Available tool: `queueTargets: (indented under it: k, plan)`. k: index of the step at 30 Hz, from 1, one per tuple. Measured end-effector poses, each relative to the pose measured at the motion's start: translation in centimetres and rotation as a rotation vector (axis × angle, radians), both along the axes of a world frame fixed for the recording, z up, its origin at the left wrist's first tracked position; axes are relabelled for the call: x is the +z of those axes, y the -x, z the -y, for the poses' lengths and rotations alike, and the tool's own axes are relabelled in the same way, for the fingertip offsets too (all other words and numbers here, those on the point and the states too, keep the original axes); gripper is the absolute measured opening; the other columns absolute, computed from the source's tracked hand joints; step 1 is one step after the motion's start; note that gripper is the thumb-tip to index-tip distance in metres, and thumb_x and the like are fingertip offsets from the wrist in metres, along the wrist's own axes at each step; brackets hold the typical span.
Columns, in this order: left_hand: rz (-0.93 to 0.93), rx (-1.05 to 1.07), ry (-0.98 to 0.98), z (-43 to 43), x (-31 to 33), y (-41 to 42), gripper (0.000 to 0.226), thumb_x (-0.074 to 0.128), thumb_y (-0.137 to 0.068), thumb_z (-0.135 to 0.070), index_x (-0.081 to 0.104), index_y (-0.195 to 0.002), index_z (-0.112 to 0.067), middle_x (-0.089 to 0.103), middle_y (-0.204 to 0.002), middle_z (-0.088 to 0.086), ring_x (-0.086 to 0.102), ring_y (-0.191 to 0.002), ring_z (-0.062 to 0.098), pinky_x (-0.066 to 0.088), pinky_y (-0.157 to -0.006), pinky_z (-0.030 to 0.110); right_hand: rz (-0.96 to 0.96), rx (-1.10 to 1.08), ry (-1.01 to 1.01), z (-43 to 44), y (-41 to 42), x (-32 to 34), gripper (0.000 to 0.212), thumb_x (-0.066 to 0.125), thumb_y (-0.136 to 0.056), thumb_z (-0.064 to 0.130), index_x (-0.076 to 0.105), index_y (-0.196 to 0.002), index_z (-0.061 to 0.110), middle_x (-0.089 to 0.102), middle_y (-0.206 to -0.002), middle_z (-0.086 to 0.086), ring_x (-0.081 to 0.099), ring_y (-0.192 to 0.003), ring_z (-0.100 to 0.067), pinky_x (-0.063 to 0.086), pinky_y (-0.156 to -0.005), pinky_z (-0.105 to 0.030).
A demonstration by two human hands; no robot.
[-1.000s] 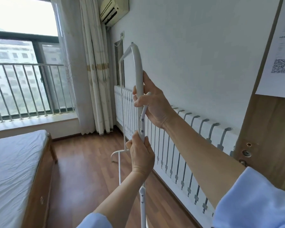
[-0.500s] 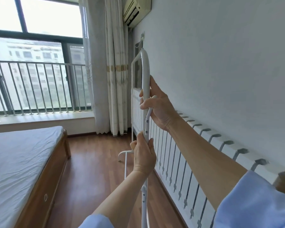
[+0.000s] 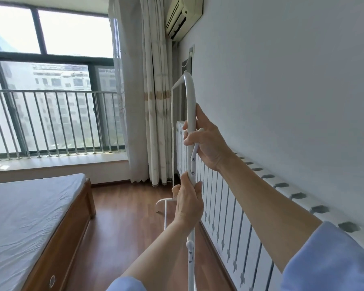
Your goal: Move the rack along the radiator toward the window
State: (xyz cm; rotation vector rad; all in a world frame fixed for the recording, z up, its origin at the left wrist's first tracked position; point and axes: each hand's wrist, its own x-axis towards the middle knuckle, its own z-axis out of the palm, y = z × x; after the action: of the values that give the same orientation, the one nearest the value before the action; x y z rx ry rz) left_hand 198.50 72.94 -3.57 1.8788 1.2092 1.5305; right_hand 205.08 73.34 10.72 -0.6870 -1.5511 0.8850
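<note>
Both hands on a white rack upright, beside the radiator.

Right hand (image 3: pixel 208 147) grips the upper tube (image 3: pixel 190 106) of the white rack, fingers curled round it just above the joint; left hand (image 3: pixel 188 201) wraps the lower post (image 3: pixel 191 267) below the holed inner section (image 3: pixel 193 162). Rack stands on the floor (image 3: pixel 122 227) near the radiator (image 3: pixel 229 211). Best handled by holding the lower post firm, moving the upper tube straight along its axis, and keeping skin off the joint.
</note>
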Motion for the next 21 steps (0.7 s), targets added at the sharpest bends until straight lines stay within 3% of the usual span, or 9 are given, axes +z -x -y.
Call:
queueTargets:
  k: [10, 15, 21]
  plan:
    - [-0.03, -0.039, 0.052, -9.7, 0.5, -3.0, 0.011, 0.034, -0.095, -0.024, 0.024, -0.097, -0.026, 0.051, -0.082, 0.005, 0.03, -0.088, 0.019, 0.028, -0.065, 0.025, -0.008, 0.002, 0.0, -10.2, -3.2, 0.2, 0.092, 0.055, -0.056, -0.004, 0.043, -0.14, 0.032, 0.041, -0.095, -0.011, 0.043, -0.087, -0.024, 0.046, -0.084, -0.033]
    - [-0.024, -0.002, 0.047, -14.7, 0.5, -5.9, 0.01, 0.034, -0.095, -0.023, 0.024, -0.097, -0.025, 0.056, -0.091, 0.017, 0.032, -0.089, 0.021, 0.026, -0.063, 0.019, -0.015, 0.061, -0.006, -15.0, -6.0, 0.3, 0.08, 0.054, -0.058, -0.005, 0.048, -0.121, 0.044, 0.042, -0.091, -0.008, 0.043, -0.087, -0.024, 0.047, -0.082, -0.031]
    - [-0.008, -0.003, 0.091, -20.3, 0.6, -9.3, 0.01, 0.033, -0.096, -0.025, 0.024, -0.095, -0.028, 0.056, -0.084, 0.014, 0.032, -0.089, 0.019, 0.032, -0.075, 0.032, -0.003, 0.082, -0.006, -20.7, -9.5, 0.2, 0.091, 0.055, -0.058, -0.007, 0.041, -0.138, 0.035, 0.041, -0.089, -0.007, 0.042, -0.087, -0.025, 0.046, -0.081, -0.031]
